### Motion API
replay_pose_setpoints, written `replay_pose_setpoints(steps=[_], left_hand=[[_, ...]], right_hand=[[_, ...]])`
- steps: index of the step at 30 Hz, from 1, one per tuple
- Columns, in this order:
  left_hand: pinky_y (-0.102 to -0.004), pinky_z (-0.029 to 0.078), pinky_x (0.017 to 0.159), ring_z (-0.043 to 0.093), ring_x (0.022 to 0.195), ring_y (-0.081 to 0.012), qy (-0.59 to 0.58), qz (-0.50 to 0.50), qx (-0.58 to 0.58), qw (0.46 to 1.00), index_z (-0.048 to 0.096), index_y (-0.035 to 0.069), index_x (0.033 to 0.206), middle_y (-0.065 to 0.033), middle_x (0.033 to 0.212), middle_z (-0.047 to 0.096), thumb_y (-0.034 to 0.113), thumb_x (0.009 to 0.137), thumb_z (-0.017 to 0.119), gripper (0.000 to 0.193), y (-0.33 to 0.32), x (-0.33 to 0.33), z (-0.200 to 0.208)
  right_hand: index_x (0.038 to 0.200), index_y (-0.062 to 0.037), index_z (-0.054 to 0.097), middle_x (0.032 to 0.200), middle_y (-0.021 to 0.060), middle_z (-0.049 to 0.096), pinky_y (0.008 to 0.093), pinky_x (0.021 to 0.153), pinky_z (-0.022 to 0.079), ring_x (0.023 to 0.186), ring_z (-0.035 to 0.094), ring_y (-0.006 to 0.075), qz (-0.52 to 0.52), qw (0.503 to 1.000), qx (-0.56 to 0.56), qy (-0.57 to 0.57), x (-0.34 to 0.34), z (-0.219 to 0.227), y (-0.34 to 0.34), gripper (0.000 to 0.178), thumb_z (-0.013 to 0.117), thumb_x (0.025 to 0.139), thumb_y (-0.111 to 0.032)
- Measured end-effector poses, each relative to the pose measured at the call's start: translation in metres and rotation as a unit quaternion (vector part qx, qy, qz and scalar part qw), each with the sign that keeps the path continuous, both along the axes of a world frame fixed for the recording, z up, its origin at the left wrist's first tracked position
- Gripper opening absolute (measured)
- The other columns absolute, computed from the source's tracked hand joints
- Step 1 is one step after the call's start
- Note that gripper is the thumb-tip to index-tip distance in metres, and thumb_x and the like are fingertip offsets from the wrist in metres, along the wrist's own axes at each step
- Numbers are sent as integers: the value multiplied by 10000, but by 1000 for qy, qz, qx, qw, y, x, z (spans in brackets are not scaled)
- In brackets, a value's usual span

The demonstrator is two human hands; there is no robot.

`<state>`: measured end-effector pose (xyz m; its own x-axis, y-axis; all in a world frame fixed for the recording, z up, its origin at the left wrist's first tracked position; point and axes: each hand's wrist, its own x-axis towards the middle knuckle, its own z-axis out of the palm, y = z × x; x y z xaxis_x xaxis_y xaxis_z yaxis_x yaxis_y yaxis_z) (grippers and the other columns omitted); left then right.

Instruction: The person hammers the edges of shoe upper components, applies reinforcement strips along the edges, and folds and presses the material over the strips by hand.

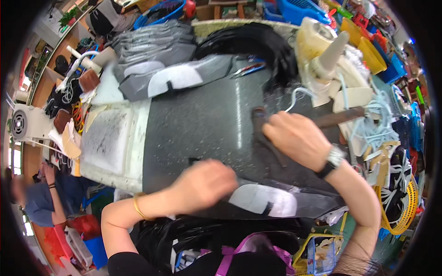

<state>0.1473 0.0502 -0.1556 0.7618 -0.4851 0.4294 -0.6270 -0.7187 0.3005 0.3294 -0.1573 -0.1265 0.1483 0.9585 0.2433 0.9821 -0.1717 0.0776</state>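
Note:
My right hand (297, 138) is closed around a hammer, near its dark long head (271, 142); the brown handle (340, 117) sticks out to the right. The hammer is over the dark work surface (198, 124). At the front edge lies a grey fabric piece with a white patch (264, 199). My left hand (202, 184) is over the left end of this piece, fingers curled but smeared by motion. A small black tab (195, 161) shows just behind that hand; whether the hand holds it is hidden.
Behind are stacked grey pieces (156, 41), a black bundle (248, 39) and scissors-like tools (249, 68). A pale machine with a cone (329, 57) and light-blue cord (377, 124) stand right. A whitish board (113, 142) lies left. A co-worker (43, 198) sits far left.

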Motion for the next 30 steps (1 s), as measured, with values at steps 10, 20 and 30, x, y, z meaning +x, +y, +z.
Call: replay_pose_setpoints(steps=[10,20,30], left_hand=[[-312,533,753,632,915,-224,-172,-7,20,985,606,-18,1002,-92,991,627,158,761,610,299,-68,24,0],[-414,488,637,632,757,-283,66,-100,-68,990,628,40,836,-93,826,640,203,862,637,165,-56,-25,-2],[-395,460,683,586,831,-271,-59,13,-43,997,557,87,808,-70,829,570,210,811,615,136,-75,-3,-43]], right_hand=[[1397,-10,411,1377,203,525,385,1004,473,1207,560,371,-77,938,-116,318,-93,-15,-81,855,781,764,-449],[1250,14,612,1071,222,679,390,840,513,930,658,346,-398,757,-89,511,37,17,-137,405,560,978,-281],[1119,-63,663,1001,147,672,434,776,541,925,648,342,-248,835,245,-426,210,-112,-171,302,548,898,-235]])
